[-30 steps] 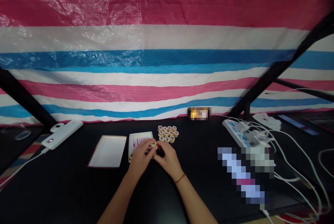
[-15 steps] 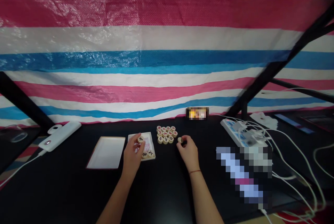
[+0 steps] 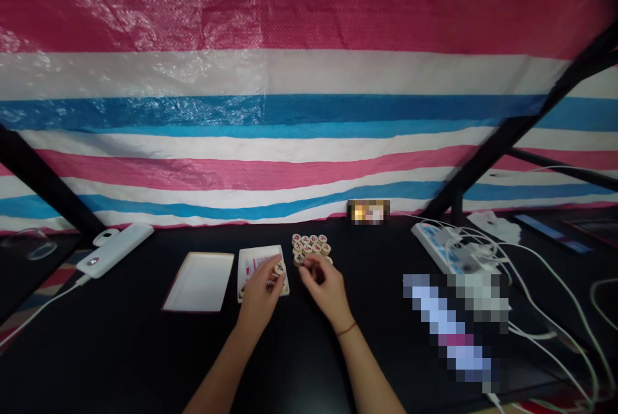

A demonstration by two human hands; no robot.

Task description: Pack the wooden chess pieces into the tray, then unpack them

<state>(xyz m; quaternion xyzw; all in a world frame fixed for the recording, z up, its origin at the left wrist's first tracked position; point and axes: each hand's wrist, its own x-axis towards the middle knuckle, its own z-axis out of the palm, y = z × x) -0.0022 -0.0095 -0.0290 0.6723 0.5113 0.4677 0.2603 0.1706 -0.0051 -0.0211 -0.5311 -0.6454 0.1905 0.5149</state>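
My left hand [image 3: 263, 288] is closed on a round Chinese chess piece [image 3: 279, 268] with a black character, holding it over the shallow white box [image 3: 244, 252]. More pieces in that box are partly hidden by the hand. My right hand [image 3: 326, 285] is at the near row of the pieces standing in rows [image 3: 308, 248] on the black table. Its thumb and fingers are bent together at that row, covering the middle of it. What they grip, if anything, is hidden. The rows behind bear red characters; the near row's left piece [image 3: 299, 259] is black-marked.
An open white box lid [image 3: 200, 282] lies to the left of the box. Farther left is a white power strip [image 3: 116, 250]. A second power strip [image 3: 434, 243] with tangled white cables stands to the right, beside a blurred-out phone-like object [image 3: 447, 327]. Behind hangs a striped tarp [image 3: 290, 169].
My right hand has moved left to the near row, and the piece it held now sits at that row's right end. My left hand has shifted right, still holding its piece.
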